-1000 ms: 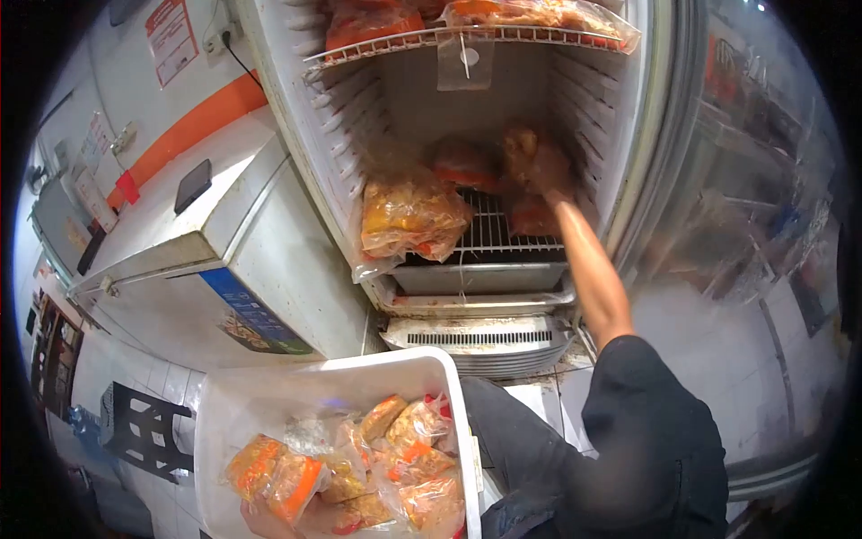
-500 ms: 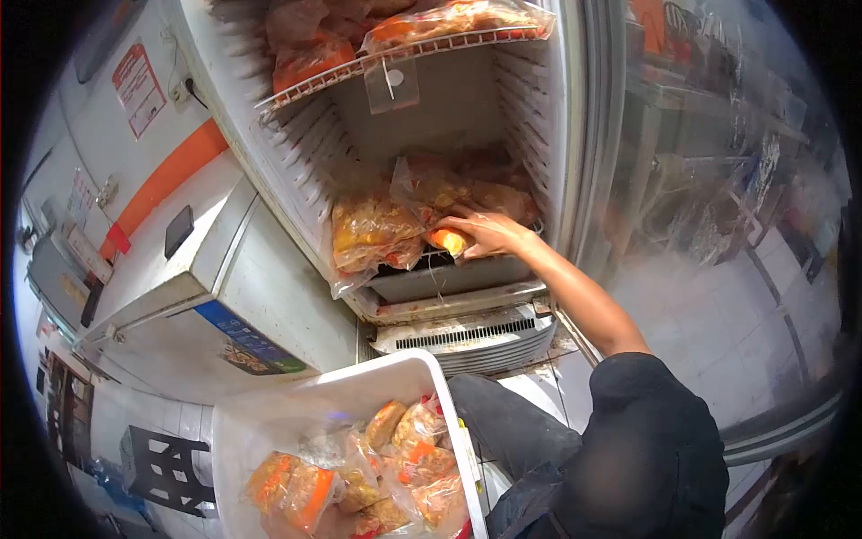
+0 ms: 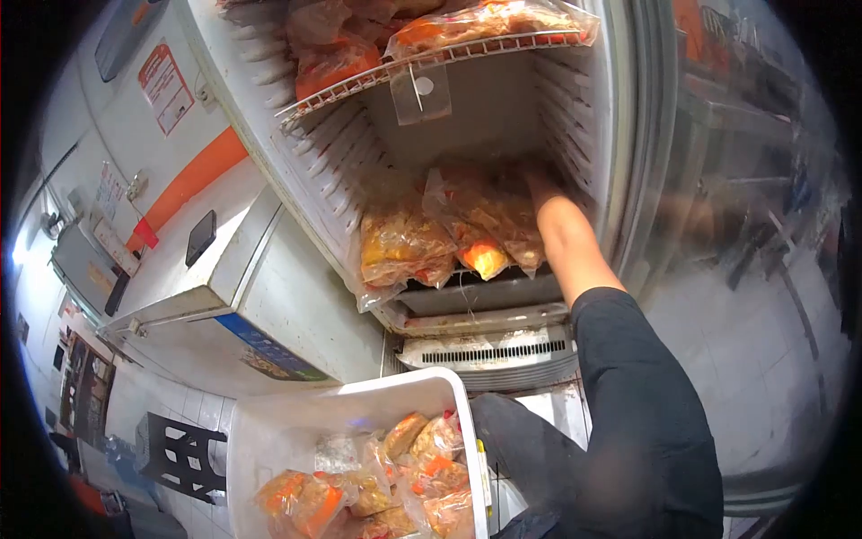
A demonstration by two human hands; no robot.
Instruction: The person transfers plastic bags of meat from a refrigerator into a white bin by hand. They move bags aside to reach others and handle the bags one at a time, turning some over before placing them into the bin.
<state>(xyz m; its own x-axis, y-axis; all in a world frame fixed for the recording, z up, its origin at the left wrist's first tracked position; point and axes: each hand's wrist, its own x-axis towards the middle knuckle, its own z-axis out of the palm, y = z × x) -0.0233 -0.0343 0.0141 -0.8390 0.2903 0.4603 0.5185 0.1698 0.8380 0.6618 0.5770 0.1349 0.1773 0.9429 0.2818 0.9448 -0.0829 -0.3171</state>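
Note:
My right arm reaches deep into the lower compartment of an upright fridge (image 3: 620, 117). My right hand (image 3: 537, 180) is at the back right, beside the plastic bags of food; its fingers are hidden in shadow, so what it touches does not show. Near it lie a clear bag of orange-brown food (image 3: 503, 216) and a yellow-and-orange item (image 3: 485, 258) at the shelf's front edge. Further left sits a larger clear bag of yellowish food (image 3: 404, 247). My left hand is out of view.
A wire shelf (image 3: 431, 61) with more bags spans above the arm. Below stands a white tub (image 3: 350, 395) with several bagged foods (image 3: 305, 503). At left is a white chest freezer (image 3: 314, 287) with a phone (image 3: 201, 237) on top; the glass door (image 3: 718, 296) is on the right.
My right hand has left the yellow-and-orange item at the front and moved back and right, deeper into the compartment. The camera view has shifted slightly.

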